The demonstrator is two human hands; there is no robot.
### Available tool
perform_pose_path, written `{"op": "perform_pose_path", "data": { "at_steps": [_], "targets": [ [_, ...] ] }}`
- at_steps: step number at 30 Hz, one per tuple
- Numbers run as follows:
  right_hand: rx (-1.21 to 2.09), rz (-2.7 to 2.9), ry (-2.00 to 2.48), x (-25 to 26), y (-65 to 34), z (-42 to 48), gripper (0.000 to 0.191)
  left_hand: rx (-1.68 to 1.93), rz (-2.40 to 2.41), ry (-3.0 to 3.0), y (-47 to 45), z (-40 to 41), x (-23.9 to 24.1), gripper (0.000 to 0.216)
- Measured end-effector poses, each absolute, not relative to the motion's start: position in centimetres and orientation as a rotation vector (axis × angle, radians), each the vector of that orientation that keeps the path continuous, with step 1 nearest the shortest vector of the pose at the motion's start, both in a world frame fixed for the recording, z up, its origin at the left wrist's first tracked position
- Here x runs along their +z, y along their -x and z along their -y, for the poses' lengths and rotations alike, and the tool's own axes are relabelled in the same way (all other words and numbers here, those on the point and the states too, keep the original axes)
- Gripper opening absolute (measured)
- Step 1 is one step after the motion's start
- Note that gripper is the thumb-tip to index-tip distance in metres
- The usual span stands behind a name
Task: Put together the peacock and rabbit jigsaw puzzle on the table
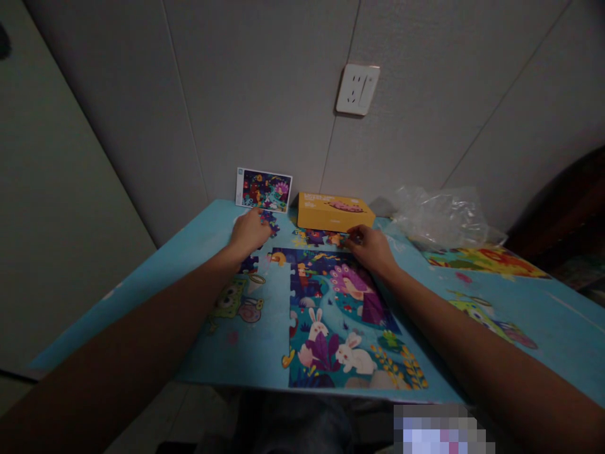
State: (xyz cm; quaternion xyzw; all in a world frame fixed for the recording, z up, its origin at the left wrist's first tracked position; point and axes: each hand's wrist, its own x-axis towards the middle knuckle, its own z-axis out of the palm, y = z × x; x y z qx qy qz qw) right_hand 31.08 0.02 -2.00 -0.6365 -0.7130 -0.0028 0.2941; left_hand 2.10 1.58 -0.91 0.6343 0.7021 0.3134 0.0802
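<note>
A partly assembled jigsaw puzzle (326, 296) with rabbits and a peacock lies flat on the table. Beyond its far left corner, my left hand (249, 233) has its fingers closed at a dark blue puzzle piece (269, 221). My right hand (373, 247) rests near the puzzle's far right corner, fingers curled and the thumb towards the fingertips. An orange puzzle piece (335, 239) is at those fingertips. Loose puzzle pieces (309, 237) lie between the hands, and more dark pieces (249, 265) show beside my left wrist.
A picture card (265, 190) leans on the wall behind my left hand. Next to it stands a yellow box (333, 212). A crumpled clear plastic bag (442, 217) sits at the back right, by a colourful sheet (486, 260). The blue tablecloth (189, 236) carries cartoon prints.
</note>
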Motion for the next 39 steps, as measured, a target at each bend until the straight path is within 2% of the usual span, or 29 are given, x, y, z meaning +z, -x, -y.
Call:
{"op": "perform_pose_path", "data": {
  "at_steps": [3,7,12,17,20,22,26,31,36,39],
  "targets": [
    [-0.084,2.004,1.773,-2.6,-31.3,-0.3,0.03,0.769,-2.215,-1.981,-1.3,-1.9,-1.5,0.037],
    [-0.077,2.049,1.745,-3.2,-31.3,-0.5,0.028,0.634,-2.38,-2.026,-1.3,-1.8,-2.0,0.044],
    [0.034,2.093,1.68,-3.1,-31.5,-0.7,0.022,0.603,-2.352,-2.07,-1.8,-1.8,-2.2,0.045],
    [0.06,2.075,1.706,-2.9,-31.5,-0.9,0.029,0.68,-2.217,-2.16,-2.1,-1.8,-2.2,0.039],
    [0.02,2.059,1.604,-2.4,-31.2,-0.7,0.028,0.737,-2.072,-2.263,-2.4,-1.7,-1.9,0.033],
    [0.017,2.029,1.505,-2.1,-31.1,-0.5,0.02,0.813,-1.931,-2.318,-2.5,-1.5,-1.6,0.034],
    [0.129,1.966,1.289,-1.7,-30.5,0.3,0.012,0.943,-1.568,-2.436,-3.1,-0.8,-1.2,0.05],
    [0.492,1.956,1.041,-1.7,-29.1,1.6,0.016,0.858,-1.145,-2.52,-4.3,0.7,-1.0,0.068],
    [0.682,1.989,0.959,-1.8,-28.1,2.3,0.021,0.742,-0.969,-2.568,-5.1,1.2,-1.1,0.044],
    [0.679,2.0,0.98,-2.0,-28.2,2.2,0.022,0.764,-0.973,-2.568,-5.2,1.3,-1.2,0.039]
  ]
}}
